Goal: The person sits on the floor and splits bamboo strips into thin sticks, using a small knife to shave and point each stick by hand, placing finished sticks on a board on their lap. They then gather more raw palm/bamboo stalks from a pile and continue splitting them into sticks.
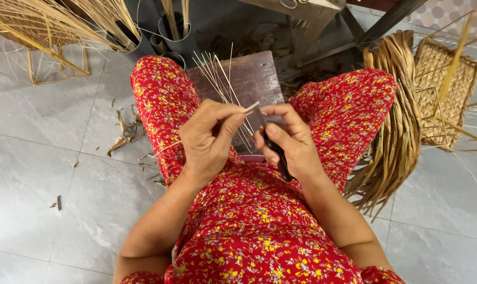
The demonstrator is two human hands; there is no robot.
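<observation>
The left hand is closed, pinching one thin pale reed strip between thumb and fingers. The right hand is curled shut around a dark-handled knife, just beside that strip's end. Both hover over the near edge of one small wooden stool, where a fan of thin splints spreads. One bundle of dried leaves crowds the right knee; open tiled floor lies left.

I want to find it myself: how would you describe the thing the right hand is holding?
Start at the red flowered clothes, then go up to the dark wooden block between the knees. Just in front of it, the right hand grips a dark knife. It is short, dark and solid, unlike the pale thin straws that the left hand pinches.
</observation>
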